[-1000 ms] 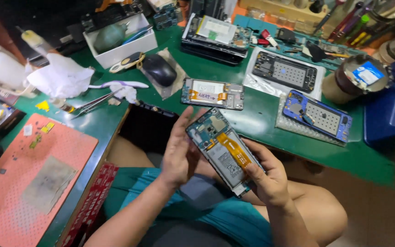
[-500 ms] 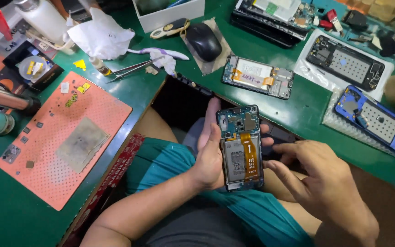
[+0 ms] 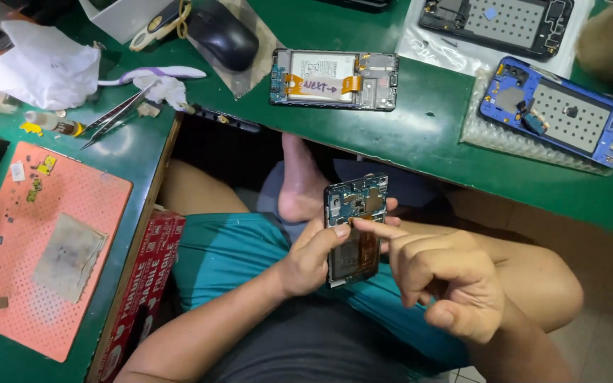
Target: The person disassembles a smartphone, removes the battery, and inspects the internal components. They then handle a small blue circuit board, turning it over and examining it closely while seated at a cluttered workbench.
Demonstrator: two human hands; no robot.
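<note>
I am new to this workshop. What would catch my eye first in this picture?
First, the opened phone held over the lap in the left hand, with the right hand pointing a finger at its circuit board. Next, the orange work mat at left and the blue phone frame on the green bench.

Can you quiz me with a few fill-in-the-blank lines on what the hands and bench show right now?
1. The left hand holds an opened phone with its back cover ____.
2. The right hand touches the phone's circuit board with its ____ finger.
3. The orange mat lies on the ____ side of the picture.
4. The computer mouse on the green bench is ____ in colour.

Missing words: off; index; left; black
</note>
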